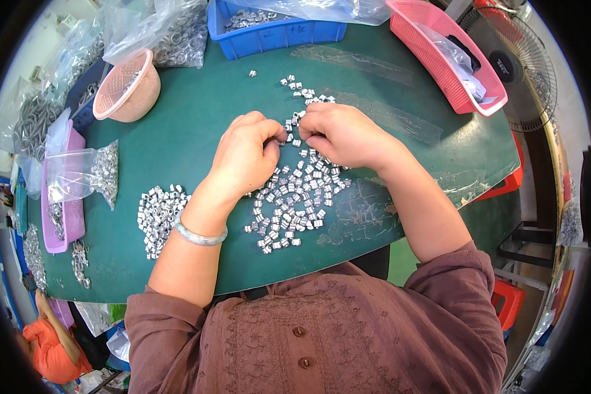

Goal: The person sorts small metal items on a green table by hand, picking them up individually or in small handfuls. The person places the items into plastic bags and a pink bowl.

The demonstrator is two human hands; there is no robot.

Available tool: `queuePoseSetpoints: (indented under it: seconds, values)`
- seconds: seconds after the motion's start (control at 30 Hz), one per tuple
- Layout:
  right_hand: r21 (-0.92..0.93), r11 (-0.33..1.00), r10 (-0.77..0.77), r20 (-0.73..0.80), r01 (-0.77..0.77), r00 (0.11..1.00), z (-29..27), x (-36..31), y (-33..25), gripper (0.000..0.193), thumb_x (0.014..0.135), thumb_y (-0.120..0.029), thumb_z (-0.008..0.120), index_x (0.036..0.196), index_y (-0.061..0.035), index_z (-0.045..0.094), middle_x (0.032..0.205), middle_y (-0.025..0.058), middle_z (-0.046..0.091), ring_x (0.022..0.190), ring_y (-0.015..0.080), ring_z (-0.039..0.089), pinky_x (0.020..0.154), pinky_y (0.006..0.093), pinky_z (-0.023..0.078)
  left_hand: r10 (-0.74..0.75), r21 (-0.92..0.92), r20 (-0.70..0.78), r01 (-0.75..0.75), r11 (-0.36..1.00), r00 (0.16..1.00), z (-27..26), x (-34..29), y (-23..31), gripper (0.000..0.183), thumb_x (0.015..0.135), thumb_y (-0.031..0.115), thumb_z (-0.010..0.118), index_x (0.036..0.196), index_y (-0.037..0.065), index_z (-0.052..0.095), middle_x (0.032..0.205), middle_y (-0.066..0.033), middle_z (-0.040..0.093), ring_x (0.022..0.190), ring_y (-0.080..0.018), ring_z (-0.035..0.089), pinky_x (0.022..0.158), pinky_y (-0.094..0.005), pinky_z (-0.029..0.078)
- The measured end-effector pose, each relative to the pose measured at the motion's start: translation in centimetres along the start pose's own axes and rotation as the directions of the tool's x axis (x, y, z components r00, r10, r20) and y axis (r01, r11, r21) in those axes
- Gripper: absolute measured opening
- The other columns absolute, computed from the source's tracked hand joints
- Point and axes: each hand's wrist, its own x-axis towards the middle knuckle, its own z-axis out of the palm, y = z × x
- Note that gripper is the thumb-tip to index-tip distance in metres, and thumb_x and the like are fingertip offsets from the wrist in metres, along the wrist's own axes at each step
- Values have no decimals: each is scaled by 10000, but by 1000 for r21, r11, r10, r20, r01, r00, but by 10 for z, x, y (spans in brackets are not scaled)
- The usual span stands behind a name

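Silver-grey on the small metal clips (299, 190) below the right hand (335, 134). Deep green on the tabletop (190, 134) beneath. Pale grey-blue on the bangle (201, 238) behind the left hand (245, 151). Beyond the grip, blue on the plastic bin (281, 43); farther right, pink on the basket (433, 67). Toward the body, plum-brown with floral embroidery on the blouse (262, 335).

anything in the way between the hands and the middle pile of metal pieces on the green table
Nothing visible: the left hand and right hand are at the pile's far end, fingertips among the metal pieces. The blue bin stands off beyond them.
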Motion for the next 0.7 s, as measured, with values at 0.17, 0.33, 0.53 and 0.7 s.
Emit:
queuePoseSetpoints:
  seconds: [0.17,0.33,0.53,0.7]
  values:
    - [-41,996,77,-35,-78,996,3,2,-12,154,797,-201,653,802,-49,631,808,97,593,803,298,598,710,396,484,-17,-9,4,17,1000,1000,-2,0,-2,142,736,-29,598,857,18,655,806,-103,582,794,-260,581,721,-347,470]
    - [-156,982,104,-28,-108,994,6,3,-16,193,791,-249,652,780,-56,653,811,102,608,825,302,614,732,407,492,-66,-4,43,66,998,997,-5,0,-3,166,716,-10,620,878,13,647,809,-103,586,787,-241,589,718,-339,478]
    - [-24,987,158,11,-158,987,2,0,-9,169,770,-214,650,793,-47,646,843,114,612,830,311,614,735,407,491,-79,12,72,78,997,994,-8,-1,-2,174,710,28,668,882,13,645,803,-98,581,756,-229,580,697,-334,475]
    - [35,997,70,-52,-69,996,4,-3,0,100,757,-64,656,841,-11,641,818,116,607,760,305,599,683,377,484,-123,23,56,122,992,991,-4,1,1,168,721,79,720,855,15,641,772,-90,574,713,-221,561,661,-335,459]
